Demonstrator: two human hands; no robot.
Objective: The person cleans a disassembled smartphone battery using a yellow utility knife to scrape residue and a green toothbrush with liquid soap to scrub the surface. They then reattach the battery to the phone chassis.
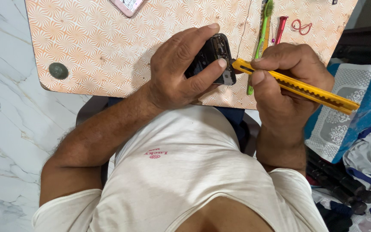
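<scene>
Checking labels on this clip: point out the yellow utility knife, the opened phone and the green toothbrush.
yellow utility knife (305,89), head view, on the handle past the right hand.
opened phone (213,50), head view, on its exposed dark inside.
green toothbrush (263,30), head view, on the handle.

On the bench (108,43) lie two phones: one opened black phone (213,58) near its front edge, one pink phone (127,5) at its far edge. There is one yellow box cutter (297,86), one green toothbrush (262,34), one red screw (281,26), one red rubber band (301,26) and two hands.
</scene>
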